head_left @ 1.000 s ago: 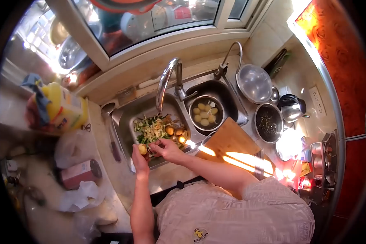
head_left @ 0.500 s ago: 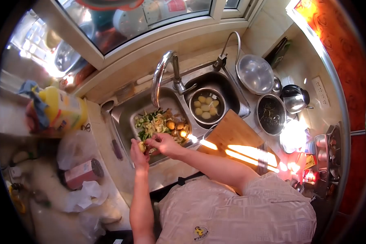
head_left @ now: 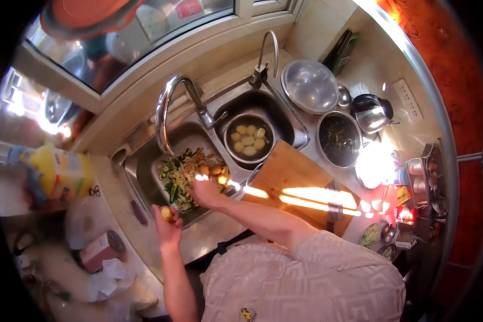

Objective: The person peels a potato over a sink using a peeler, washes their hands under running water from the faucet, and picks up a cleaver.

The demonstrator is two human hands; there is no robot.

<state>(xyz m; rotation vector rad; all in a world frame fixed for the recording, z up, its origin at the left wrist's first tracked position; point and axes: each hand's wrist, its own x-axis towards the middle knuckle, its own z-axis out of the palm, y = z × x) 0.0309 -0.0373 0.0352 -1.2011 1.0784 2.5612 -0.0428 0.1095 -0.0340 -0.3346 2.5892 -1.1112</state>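
My left hand [head_left: 168, 228] is closed around a potato [head_left: 166, 213] in front of the left sink basin [head_left: 139, 182]. Over the heap of vegetable scraps and peelings [head_left: 182, 174] in that basin is my right hand [head_left: 205, 192], its fingers drawn together and partly lost in bright sunlight. Whatever it may hold cannot be made out. Several brown unpeeled potatoes [head_left: 217, 169] lie at the right side of the heap. In the right basin [head_left: 241, 103] a metal pot [head_left: 228, 153] holds several pale peeled potatoes [head_left: 247, 141] in water.
A curved tap [head_left: 163, 115] arches over the left basin. A wooden cutting board [head_left: 284, 166] lies right of the sink, with a pan [head_left: 321, 137], a translucent bowl [head_left: 309, 83] and a kettle [head_left: 371, 115] beyond. Left stand a yellow jug [head_left: 61, 172] and a pink carton [head_left: 99, 252].
My right hand has left the potato and moved out over the scraps. My left hand, still holding the potato, has drawn back toward me. The camera view has shifted.
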